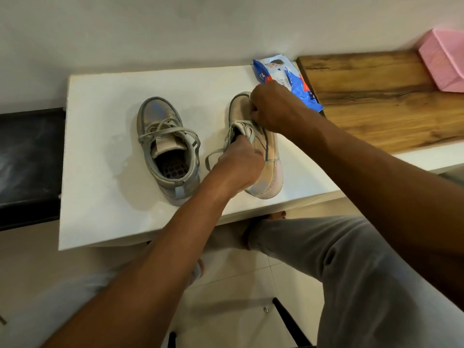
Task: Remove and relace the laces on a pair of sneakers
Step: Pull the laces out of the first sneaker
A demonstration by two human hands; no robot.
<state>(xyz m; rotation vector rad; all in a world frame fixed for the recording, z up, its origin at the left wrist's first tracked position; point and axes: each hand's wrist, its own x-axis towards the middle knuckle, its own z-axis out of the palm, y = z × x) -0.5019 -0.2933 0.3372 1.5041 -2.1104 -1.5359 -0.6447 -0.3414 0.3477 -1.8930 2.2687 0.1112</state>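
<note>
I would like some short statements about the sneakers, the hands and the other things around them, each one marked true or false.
1. The left hand and the right hand both hold the right sneaker. True.
2. The left sneaker has no lace. False: its lace is threaded through it.
3. The blue packet lies on the floor. False: it lies on the white table, behind the right sneaker.
4. A pink box sits on the wooden surface. True.
</note>
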